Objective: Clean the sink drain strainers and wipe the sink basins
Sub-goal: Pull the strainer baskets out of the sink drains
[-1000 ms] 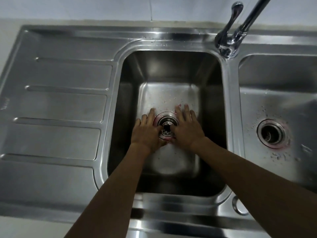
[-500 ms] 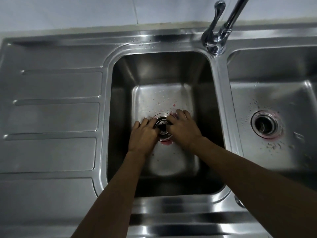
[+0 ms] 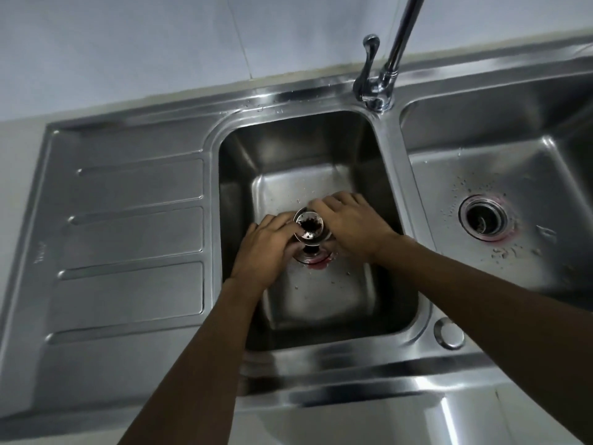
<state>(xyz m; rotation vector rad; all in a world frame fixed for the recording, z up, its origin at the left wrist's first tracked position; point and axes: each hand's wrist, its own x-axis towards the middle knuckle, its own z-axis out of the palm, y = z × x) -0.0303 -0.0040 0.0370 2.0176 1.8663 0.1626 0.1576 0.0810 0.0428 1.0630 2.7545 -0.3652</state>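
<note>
A round steel drain strainer (image 3: pixel 309 227) with dark debris inside is lifted just above the drain opening (image 3: pixel 313 255) of the middle basin (image 3: pixel 321 149). My left hand (image 3: pixel 268 248) grips its left side and my right hand (image 3: pixel 348 221) grips its right side, fingers curled round the rim. Pink residue rings the drain. The right basin (image 3: pixel 481 130) has its own drain (image 3: pixel 483 218), with pink residue and scattered crumbs around it.
A chrome faucet (image 3: pixel 377 81) with a lever stands behind the divider between the basins. A ribbed steel drainboard (image 3: pixel 128 220) lies to the left. A round overflow button (image 3: pixel 448 333) sits on the front rim. White tiled wall behind.
The strainer sat in the drain with both hands flat beside it; my fingers then closed on it and it has come up out of the drain. The view has shifted left.
</note>
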